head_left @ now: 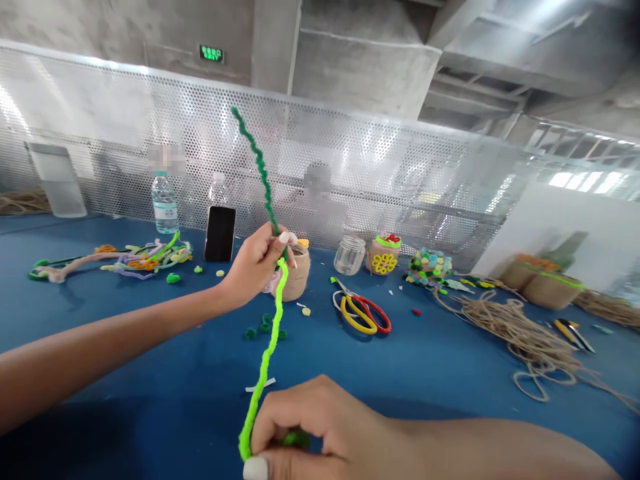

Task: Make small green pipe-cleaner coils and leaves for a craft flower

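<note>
My left hand is raised over the table, pinching a dark green pipe cleaner whose wavy length rises above the fingers. From the same grip a bright green pipe cleaner hangs down toward me; how the two are joined is hidden by the fingers. Close to the camera, my right hand is closed on the lower end of the bright green one. A bit of green shows between its fingers. Behind my left hand stands a twine-wrapped jar, partly covered.
Scissors with yellow and red handles lie right of centre. Behind them are a glass jar and a decorated jar. Loose twine spreads at right. Mixed pipe cleaners, a phone and a water bottle are at left.
</note>
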`<state>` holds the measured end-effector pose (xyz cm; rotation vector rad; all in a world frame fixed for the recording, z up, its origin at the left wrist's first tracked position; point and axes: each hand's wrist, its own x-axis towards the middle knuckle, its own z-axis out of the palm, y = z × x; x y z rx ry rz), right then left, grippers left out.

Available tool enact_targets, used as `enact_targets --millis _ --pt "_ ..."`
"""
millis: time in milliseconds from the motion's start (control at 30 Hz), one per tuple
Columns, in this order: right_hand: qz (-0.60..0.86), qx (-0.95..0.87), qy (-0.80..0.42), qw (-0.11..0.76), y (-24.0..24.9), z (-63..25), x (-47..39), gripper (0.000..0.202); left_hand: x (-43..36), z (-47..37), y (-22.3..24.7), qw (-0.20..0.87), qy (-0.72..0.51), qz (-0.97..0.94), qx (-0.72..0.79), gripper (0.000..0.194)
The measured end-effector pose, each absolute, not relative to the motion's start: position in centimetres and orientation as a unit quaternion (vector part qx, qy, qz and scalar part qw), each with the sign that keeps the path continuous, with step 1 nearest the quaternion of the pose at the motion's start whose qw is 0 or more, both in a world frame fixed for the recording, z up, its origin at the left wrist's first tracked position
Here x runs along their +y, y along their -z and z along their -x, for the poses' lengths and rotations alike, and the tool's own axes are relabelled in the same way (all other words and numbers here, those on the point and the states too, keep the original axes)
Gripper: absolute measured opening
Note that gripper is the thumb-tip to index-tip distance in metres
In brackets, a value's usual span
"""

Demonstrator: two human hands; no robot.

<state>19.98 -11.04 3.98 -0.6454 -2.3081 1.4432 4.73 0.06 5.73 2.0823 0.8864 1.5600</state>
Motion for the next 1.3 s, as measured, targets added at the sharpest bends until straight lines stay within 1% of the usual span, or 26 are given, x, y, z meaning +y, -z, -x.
enact_targets --millis 133,233,300,433,533,600,733,833,900,967,1067,1133,1300 --pt "0.302 -0.835 -0.448 0.106 -3.8 -20.0 -9.3 0.008 0.2 -4.3 -6.8 0.204 -0.517 -0.772 0.307 0.022" --pt "0.326 -0.864 -0.377 0.065 -5.2 -20.8 -8.2 0.009 1.0 -3.2 -7.8 0.192 -0.502 -0.785 0.310 0.020" --pt "0.338 -0.879 -0.332 0.062 -6.5 -21.7 -7.4 0.009 1.4 -2.4 -8.5 0.186 -0.505 -0.781 0.317 0.022" --pt "0.379 -0.867 -0.306 0.104 -9.4 -24.3 -5.3 0.013 1.8 -1.4 -9.7 0.179 -0.529 -0.761 0.332 0.020" --pt "0.417 -0.854 -0.254 0.182 -11.3 -26.7 -3.4 0.018 1.9 -0.7 -10.3 0.145 -0.538 -0.764 0.325 0.023" --pt "0.447 -0.836 -0.220 0.230 -12.2 -28.2 -2.3 0.017 2.1 -0.2 -10.6 0.134 -0.542 -0.769 0.312 0.021" --pt "0.481 -0.802 -0.198 0.293 -12.9 -30.1 -0.6 0.019 2.7 0.7 -10.9 0.150 -0.541 -0.767 0.311 0.016" --pt "0.498 -0.778 -0.197 0.327 -12.9 -30.4 -0.1 0.019 3.0 1.0 -11.1 0.169 -0.542 -0.757 0.323 0.018" --pt "0.513 -0.758 -0.204 0.348 -12.8 -30.4 0.2 0.017 3.1 1.0 -11.0 0.161 -0.543 -0.754 0.332 0.021" --pt "0.522 -0.740 -0.214 0.368 -12.8 -30.5 0.6 0.015 3.2 1.0 -10.9 0.131 -0.546 -0.752 0.345 0.025" --pt "0.518 -0.729 -0.234 0.382 -12.7 -30.9 1.2 0.012 3.4 0.9 -10.5 0.040 -0.551 -0.746 0.372 0.028" --pt "0.513 -0.730 -0.243 0.380 -12.7 -31.2 1.5 0.013 3.6 0.8 -10.1 -0.013 -0.547 -0.739 0.393 0.027" --pt "0.519 -0.739 -0.258 0.342 -12.8 -31.5 1.5 0.015 3.9 0.8 -9.8 -0.089 -0.535 -0.709 0.451 0.020"
